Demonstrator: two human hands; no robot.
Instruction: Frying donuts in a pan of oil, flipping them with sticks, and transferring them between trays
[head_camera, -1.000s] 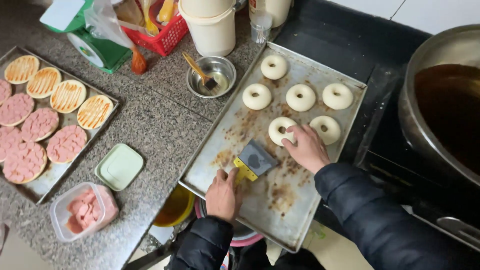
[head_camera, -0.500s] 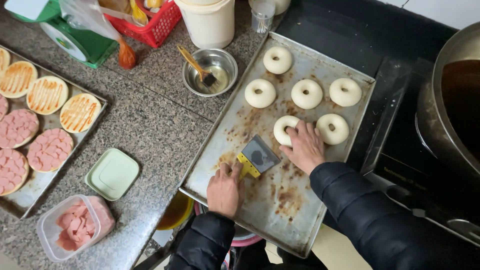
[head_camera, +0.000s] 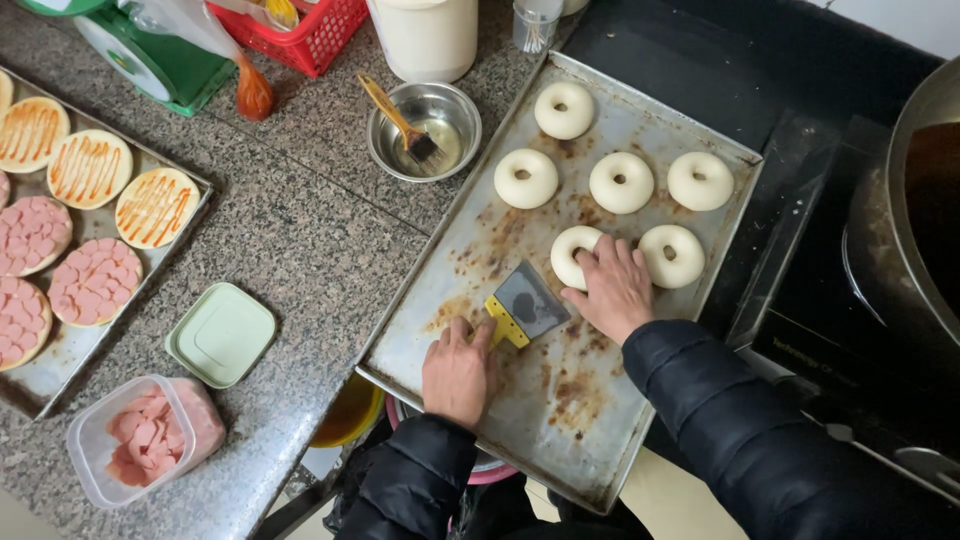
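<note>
A greasy metal baking tray (head_camera: 600, 440) lies on the counter with several raw dough rings on its far half. My left hand (head_camera: 458, 368) grips the yellow handle of a metal scraper (head_camera: 525, 303), whose blade lies flat on the tray. My right hand (head_camera: 612, 285) rests on the nearest dough ring (head_camera: 570, 255), fingers over its right side. Another dough ring (head_camera: 673, 255) lies just to the right of that hand.
A small steel bowl with a brush (head_camera: 424, 130) sits left of the tray. A second tray (head_camera: 40, 385) holds topped flatbreads and sliced sausage rounds. A green lid (head_camera: 221, 334) and a plastic tub of sausage slices (head_camera: 146, 439) lie near the counter edge. A large pot (head_camera: 910, 230) stands right.
The view has shifted slightly. Both hands stay in almost the same place, the scraper at the nearest dough ring.
</note>
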